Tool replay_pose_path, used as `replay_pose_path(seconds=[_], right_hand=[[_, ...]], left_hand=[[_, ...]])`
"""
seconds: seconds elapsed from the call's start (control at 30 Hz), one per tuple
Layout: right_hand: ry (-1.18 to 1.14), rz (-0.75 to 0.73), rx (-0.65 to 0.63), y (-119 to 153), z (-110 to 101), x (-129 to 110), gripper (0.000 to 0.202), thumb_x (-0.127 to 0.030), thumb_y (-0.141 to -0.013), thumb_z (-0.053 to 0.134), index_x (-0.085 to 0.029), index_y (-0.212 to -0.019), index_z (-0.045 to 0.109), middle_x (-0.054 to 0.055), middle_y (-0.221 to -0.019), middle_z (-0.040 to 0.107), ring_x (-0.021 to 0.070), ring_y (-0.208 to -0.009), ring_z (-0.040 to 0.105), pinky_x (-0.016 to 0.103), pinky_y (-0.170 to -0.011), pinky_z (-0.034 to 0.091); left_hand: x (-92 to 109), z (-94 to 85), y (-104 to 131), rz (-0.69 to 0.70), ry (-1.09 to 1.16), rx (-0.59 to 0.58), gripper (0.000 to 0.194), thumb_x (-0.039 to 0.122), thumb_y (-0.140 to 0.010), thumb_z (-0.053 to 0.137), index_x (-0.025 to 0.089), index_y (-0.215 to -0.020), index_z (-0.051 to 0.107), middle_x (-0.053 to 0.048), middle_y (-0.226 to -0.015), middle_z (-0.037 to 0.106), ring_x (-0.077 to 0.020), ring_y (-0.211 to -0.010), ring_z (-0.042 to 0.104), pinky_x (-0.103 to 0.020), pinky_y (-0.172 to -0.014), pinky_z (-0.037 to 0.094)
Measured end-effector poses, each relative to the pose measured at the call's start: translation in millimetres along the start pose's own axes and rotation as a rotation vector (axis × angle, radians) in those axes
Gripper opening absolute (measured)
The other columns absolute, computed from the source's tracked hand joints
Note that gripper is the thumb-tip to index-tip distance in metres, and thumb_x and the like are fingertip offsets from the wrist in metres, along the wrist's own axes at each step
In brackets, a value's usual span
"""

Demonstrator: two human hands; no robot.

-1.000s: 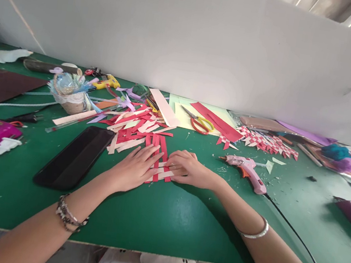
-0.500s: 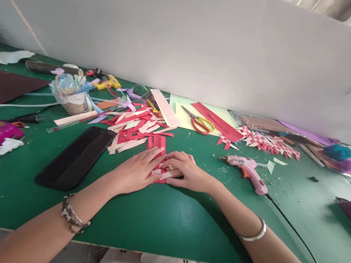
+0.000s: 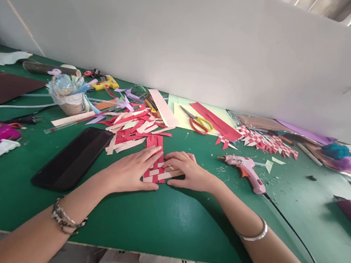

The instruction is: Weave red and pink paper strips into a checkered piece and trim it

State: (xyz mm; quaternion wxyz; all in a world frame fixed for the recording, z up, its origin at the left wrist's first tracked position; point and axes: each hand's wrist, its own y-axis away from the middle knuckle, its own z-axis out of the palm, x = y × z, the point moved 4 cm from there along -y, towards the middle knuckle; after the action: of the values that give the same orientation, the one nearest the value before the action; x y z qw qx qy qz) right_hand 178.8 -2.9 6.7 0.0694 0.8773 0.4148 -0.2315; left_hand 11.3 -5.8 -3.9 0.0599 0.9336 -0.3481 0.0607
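Note:
Red and pale pink paper strips are interlaced in a small woven piece (image 3: pixel 155 173) lying flat on the green table. My left hand (image 3: pixel 133 167) rests on its left side, fingers stretched forward over the strips and thumb along the near edge. At the right side, my right hand (image 3: pixel 187 172) has its fingers bent around the ends of pale strips, which run under its palm. Red strip ends stick out beyond the far side of the weave. My fingers partly hide the piece.
Loose red and pink strips (image 3: pixel 136 125) lie behind my hands. A black phone (image 3: pixel 73 159) is on the left, a pink glue gun (image 3: pixel 247 169) with its cable on the right. Scissors (image 3: pixel 200 122) lie on yellow paper near the wall, beside finished checkered pieces (image 3: pixel 267 141).
My left hand has shifted slightly left and its thumb has moved down to the near edge, so more of the woven checks shows. My right hand has hardly moved.

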Motion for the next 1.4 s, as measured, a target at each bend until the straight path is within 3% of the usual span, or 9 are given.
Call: replay_pose_path(seconds=[0.23, 0.43, 0.67, 0.93, 1.13, 1.27, 1.4], right_hand=[[0.031, -0.008, 0.086, 1.9, 6.1, -5.5, 0.046, -0.045, -0.078, 0.058, -0.023, -0.117, 0.048, 0.009, -0.122, 0.048, 0.0229, -0.11, 0.042, 0.04, -0.094, 0.029], [0.075, 0.002, 0.154, 1.1, 12.9, -13.1, 0.055, -0.051, -0.075, 0.06, -0.021, -0.119, 0.045, 0.009, -0.121, 0.05, 0.0233, -0.109, 0.043, 0.04, -0.093, 0.027], [0.116, 0.053, 0.19, 0.8, 16.2, -20.2, 0.043, -0.043, -0.078, 0.058, -0.022, -0.114, 0.048, 0.007, -0.114, 0.054, 0.0221, -0.103, 0.046, 0.042, -0.092, 0.025], [0.175, 0.089, 0.182, 23.9, 16.2, -30.0, 0.024, -0.036, -0.082, 0.054, -0.019, -0.099, 0.052, 0.006, -0.103, 0.057, 0.0201, -0.095, 0.05, 0.044, -0.093, 0.022], [0.257, 0.119, 0.249, 46.9, 0.9, -39.1, 0.029, -0.034, -0.082, 0.056, -0.019, -0.107, 0.051, 0.009, -0.111, 0.056, 0.0226, -0.101, 0.05, 0.047, -0.095, 0.023], [0.213, 0.143, 0.259, 67.5, -3.8, -39.0, 0.011, -0.021, -0.087, 0.047, -0.02, -0.095, 0.055, 0.004, -0.098, 0.06, 0.0159, -0.087, 0.056, 0.034, -0.085, 0.036], [0.228, 0.225, 0.198, 79.0, 5.3, -37.2, 0.012, -0.018, -0.086, 0.05, -0.021, -0.095, 0.057, 0.003, -0.097, 0.06, 0.0174, -0.087, 0.057, 0.031, -0.075, 0.042]], left_hand=[[-1.3, -14.3, 3.0, -0.004, -0.039, 0.082, 0.069, 0.061, -0.073, 0.054, 0.021, -0.128, 0.042, -0.01, -0.124, 0.046, -0.0287, -0.109, 0.05, -0.037, -0.087, 0.043], [-1.4, -17.6, 19.9, -0.084, -0.012, 0.072, 0.061, 0.056, -0.078, 0.052, 0.021, -0.128, 0.043, -0.008, -0.115, 0.051, -0.0232, -0.093, 0.058, -0.028, -0.066, 0.046], [8.7, -17.3, 29.1, -0.028, -0.026, 0.097, 0.043, 0.042, -0.085, 0.051, 0.021, -0.122, 0.048, -0.007, -0.112, 0.054, -0.0217, -0.099, 0.055, -0.027, -0.075, 0.044], [27.0, -17.6, 30.3, 0.068, 0.128, 0.071, 0.035, 0.029, -0.084, 0.056, 0.023, -0.118, 0.05, -0.004, -0.113, 0.056, -0.0191, -0.103, 0.052, -0.028, -0.082, 0.043], [38.2, -16.8, 29.7, 0.096, 0.104, 0.056, 0.034, 0.028, -0.082, 0.059, 0.025, -0.116, 0.054, -0.004, -0.113, 0.057, -0.0211, -0.103, 0.053, -0.032, -0.083, 0.044], [42.7, -17.2, 30.1, 0.142, 0.064, 0.061, 0.029, 0.028, -0.083, 0.058, 0.024, -0.112, 0.056, -0.003, -0.108, 0.059, -0.0205, -0.097, 0.056, -0.031, -0.078, 0.046], [51.6, -18.5, 36.0, 0.171, -0.031, 0.19, 0.03, 0.034, -0.086, 0.053, 0.021, -0.112, 0.056, -0.007, -0.117, 0.054, -0.0238, -0.103, 0.053, -0.037, -0.084, 0.045]])
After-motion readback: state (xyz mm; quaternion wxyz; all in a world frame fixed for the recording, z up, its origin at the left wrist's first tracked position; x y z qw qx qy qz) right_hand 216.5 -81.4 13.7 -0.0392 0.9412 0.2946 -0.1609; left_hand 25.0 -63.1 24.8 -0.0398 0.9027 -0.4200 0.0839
